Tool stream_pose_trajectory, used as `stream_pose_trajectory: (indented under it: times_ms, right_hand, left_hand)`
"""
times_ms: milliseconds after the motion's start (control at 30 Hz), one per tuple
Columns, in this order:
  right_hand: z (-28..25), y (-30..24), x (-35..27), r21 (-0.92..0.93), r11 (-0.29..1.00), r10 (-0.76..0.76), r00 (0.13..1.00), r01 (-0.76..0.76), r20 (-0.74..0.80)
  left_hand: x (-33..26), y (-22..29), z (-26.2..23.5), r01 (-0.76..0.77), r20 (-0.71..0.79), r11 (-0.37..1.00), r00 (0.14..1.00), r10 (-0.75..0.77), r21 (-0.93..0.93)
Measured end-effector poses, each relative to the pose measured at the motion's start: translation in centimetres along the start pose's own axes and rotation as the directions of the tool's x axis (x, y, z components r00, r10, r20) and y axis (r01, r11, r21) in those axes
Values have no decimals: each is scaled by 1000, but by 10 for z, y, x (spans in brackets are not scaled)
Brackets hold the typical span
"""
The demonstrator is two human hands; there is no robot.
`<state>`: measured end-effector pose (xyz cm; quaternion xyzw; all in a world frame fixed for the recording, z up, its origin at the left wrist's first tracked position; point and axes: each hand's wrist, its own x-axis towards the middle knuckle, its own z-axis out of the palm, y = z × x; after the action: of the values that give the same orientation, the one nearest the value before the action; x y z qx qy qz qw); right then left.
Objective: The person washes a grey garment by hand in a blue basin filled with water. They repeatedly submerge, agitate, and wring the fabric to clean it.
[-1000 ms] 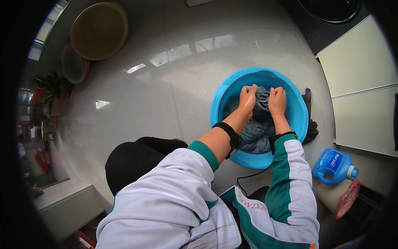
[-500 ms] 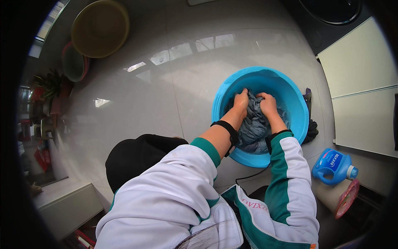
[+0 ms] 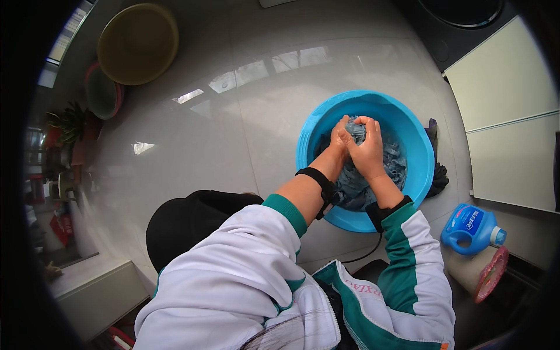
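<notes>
A round blue plastic basin (image 3: pixel 421 175) stands on the tiled floor, with wet grey-blue cloth (image 3: pixel 356 185) bunched inside it. My left hand (image 3: pixel 338 135) and my right hand (image 3: pixel 367 149) are close together over the far half of the basin. Between them they squeeze a gathered wad of the cloth, part of which shows between the fingers. The rest of it hangs down into the basin under my wrists. Each wrist wears a black band. What kind of garment the cloth is I cannot make out.
Right of the basin lies a dark crumpled cloth (image 3: pixel 437 179) on the floor. A blue detergent bottle (image 3: pixel 471 228) lies near a cylinder with a pink-red rim (image 3: pixel 492 274). White cabinet doors (image 3: pixel 507 87) stand at the right. Large tan (image 3: pixel 139 44) and smaller pink-rimmed basins (image 3: pixel 104 93) lean far left.
My right hand has moved up and left to meet my left hand. The two hands now press a bunch of the cloth between them, where before they held it apart.
</notes>
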<state>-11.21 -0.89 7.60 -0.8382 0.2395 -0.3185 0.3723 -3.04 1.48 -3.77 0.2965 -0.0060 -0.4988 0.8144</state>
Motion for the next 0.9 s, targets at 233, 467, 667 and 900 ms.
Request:
stream_pose_trajectory:
  times_ms: [233, 467, 667, 900]
  right_hand:
    - [-5, 103, 13, -449, 884, 194, 975, -128, 105]
    - [-1, 144, -5, -351, 932, 254, 846, -86, 468]
    - [-3, 132, -4, -655, 712, 483, 853, -253, 196]
    - [-14, 27, 2, 365, 857, 280, 923, -364, 264]
  left_hand:
    - [-15, 8, 35, 298, -496, 908, 860, -121, 295]
    - [-23, 27, 31, 270, -469, 855, 882, -35, 443]
    - [-21, 15, 19, 431, -633, 799, 769, -83, 419]
    - [-9, 24, 9, 268, -403, 957, 869, -289, -107]
